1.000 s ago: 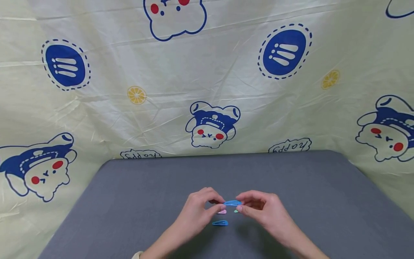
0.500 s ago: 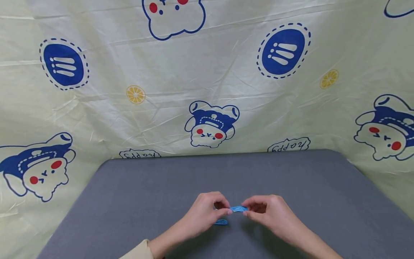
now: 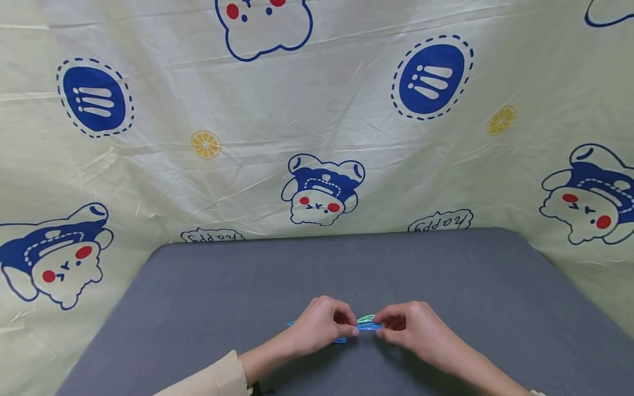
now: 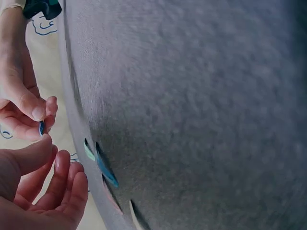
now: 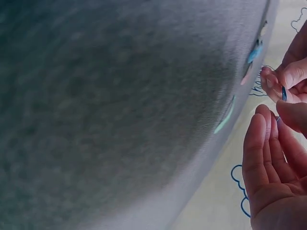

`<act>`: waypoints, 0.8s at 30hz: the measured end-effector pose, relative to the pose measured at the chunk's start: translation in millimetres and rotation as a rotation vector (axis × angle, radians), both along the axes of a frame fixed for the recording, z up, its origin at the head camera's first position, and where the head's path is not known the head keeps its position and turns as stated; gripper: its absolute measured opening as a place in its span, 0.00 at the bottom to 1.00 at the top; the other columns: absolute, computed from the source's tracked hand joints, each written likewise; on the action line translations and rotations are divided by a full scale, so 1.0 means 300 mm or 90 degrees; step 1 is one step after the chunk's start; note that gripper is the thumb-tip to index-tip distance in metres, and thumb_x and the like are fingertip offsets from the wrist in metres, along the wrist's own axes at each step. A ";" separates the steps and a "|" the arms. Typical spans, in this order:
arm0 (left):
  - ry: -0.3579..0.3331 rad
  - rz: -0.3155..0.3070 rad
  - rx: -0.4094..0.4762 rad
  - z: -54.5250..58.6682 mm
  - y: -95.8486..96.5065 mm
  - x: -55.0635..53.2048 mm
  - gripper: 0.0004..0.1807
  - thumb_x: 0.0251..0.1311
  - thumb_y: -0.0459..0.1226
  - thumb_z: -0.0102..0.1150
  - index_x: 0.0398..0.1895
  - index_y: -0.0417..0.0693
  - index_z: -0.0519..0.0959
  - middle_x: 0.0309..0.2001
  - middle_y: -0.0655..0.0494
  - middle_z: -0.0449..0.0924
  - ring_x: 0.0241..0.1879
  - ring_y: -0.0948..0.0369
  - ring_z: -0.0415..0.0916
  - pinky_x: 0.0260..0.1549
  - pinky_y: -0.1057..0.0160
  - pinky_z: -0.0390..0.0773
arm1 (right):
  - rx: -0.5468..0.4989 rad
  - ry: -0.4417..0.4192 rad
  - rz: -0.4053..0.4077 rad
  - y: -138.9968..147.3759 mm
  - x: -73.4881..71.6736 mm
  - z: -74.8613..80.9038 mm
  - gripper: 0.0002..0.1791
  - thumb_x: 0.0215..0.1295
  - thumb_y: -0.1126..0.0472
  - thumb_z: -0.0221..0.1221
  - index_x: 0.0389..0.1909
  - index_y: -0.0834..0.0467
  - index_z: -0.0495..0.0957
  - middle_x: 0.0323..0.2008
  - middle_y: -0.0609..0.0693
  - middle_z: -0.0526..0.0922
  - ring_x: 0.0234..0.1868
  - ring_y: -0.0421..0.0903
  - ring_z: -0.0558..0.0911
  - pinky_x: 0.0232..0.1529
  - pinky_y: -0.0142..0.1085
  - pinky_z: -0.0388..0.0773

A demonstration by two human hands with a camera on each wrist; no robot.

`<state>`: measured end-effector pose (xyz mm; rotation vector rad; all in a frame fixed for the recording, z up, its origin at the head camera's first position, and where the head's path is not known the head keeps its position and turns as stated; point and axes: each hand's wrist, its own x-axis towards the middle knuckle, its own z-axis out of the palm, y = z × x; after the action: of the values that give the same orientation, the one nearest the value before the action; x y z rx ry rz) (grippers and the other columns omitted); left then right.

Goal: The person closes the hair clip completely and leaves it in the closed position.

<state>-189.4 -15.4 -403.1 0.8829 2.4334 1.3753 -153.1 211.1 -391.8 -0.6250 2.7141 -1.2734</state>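
Between my two hands is a blue snap hair clip (image 3: 369, 326), held above the table. My left hand (image 3: 324, 327) pinches its left end between thumb and fingers; my right hand (image 3: 411, 327) pinches the right end. Just behind it lies a green hair clip (image 3: 366, 318). A second blue hair clip (image 3: 340, 340) lies on the table, partly covered by my left hand. In the left wrist view a pink hair clip (image 4: 111, 195) and a pale clip (image 4: 137, 216) also lie on the cloth; the held clip (image 4: 41, 127) appears edge-on.
The table has a dark grey cloth top (image 3: 223, 286). Behind and beside it hangs a cream curtain (image 3: 257, 110) printed with bears and orange slices. A dark green device (image 4: 45, 7) is worn on my right wrist.
Both hands have moved slightly right and nearer to me with the blue clip. The green clip now shows behind it, and my left hand covers more of the blue clip on the table.
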 end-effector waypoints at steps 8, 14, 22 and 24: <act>-0.008 -0.006 -0.013 -0.025 0.017 -0.013 0.06 0.55 0.31 0.70 0.24 0.48 0.84 0.19 0.67 0.77 0.21 0.72 0.71 0.23 0.72 0.72 | 0.012 -0.010 0.017 0.016 -0.021 -0.029 0.05 0.57 0.65 0.68 0.35 0.55 0.85 0.28 0.39 0.83 0.28 0.35 0.80 0.28 0.32 0.78; 0.048 0.004 -0.049 -0.034 0.032 -0.012 0.07 0.52 0.32 0.72 0.21 0.49 0.84 0.17 0.71 0.74 0.21 0.74 0.68 0.22 0.73 0.69 | 0.023 -0.014 0.030 0.024 -0.038 -0.040 0.06 0.57 0.66 0.67 0.35 0.55 0.84 0.27 0.39 0.83 0.28 0.36 0.80 0.29 0.32 0.78; 0.077 0.013 -0.102 -0.033 0.045 -0.005 0.09 0.50 0.33 0.74 0.19 0.49 0.83 0.18 0.71 0.73 0.21 0.74 0.68 0.23 0.73 0.69 | 0.025 -0.034 0.041 0.034 -0.052 -0.054 0.06 0.57 0.65 0.68 0.35 0.54 0.85 0.28 0.40 0.83 0.29 0.36 0.81 0.30 0.32 0.78; 0.084 0.012 -0.116 -0.033 0.047 -0.004 0.09 0.50 0.34 0.74 0.19 0.50 0.83 0.19 0.71 0.73 0.21 0.74 0.68 0.23 0.73 0.69 | 0.021 -0.038 0.045 0.036 -0.054 -0.058 0.06 0.56 0.65 0.68 0.35 0.54 0.85 0.28 0.40 0.84 0.29 0.36 0.81 0.31 0.31 0.78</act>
<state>-190.5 -1.4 -413.0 0.9334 2.6208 1.1107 -169.2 221.9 -409.1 -0.6615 2.6353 -1.2081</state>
